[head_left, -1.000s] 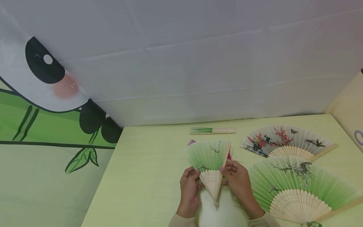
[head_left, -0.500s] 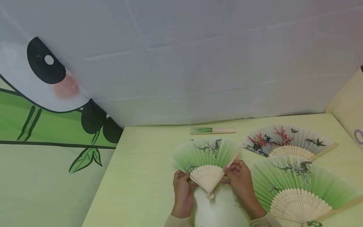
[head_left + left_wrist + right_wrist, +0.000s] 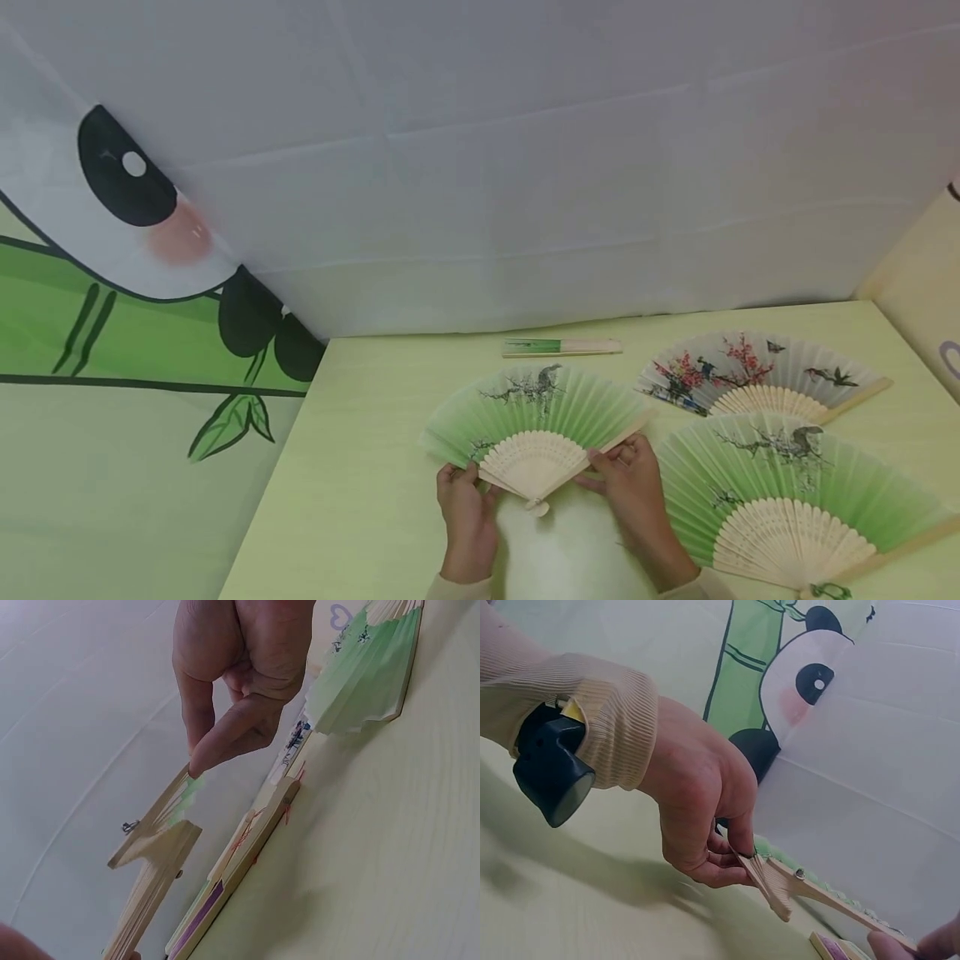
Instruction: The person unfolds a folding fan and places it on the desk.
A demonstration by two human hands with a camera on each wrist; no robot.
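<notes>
A green folding fan point(image 3: 536, 462) with pale wooden sticks and a dark branch print is spread open above the table. The left hand point(image 3: 467, 517) pinches its left edge between thumb and fingers. On the other side, the right hand point(image 3: 632, 492) pinches the right guard stick. The pivot points down toward the person. In the left wrist view the right hand point(image 3: 244, 682) grips one guard while left fingertips show at the lower left corner. The right wrist view shows the left hand point(image 3: 705, 795) pinching the sticks, with right fingertips point(image 3: 937, 941) at the corner.
An open white fan point(image 3: 750, 371) with red blossoms and an open green fan point(image 3: 795, 487) lie at the right. A folded green fan point(image 3: 561, 346) lies at the back. Folded fans with red cords point(image 3: 247, 847) lie behind the held one. A white cloth wall point(image 3: 487, 183) borders the table.
The held green fan has spread from a narrow wedge to a wide arc. The left hand has moved left and slightly down, while the right hand stays near its place.
</notes>
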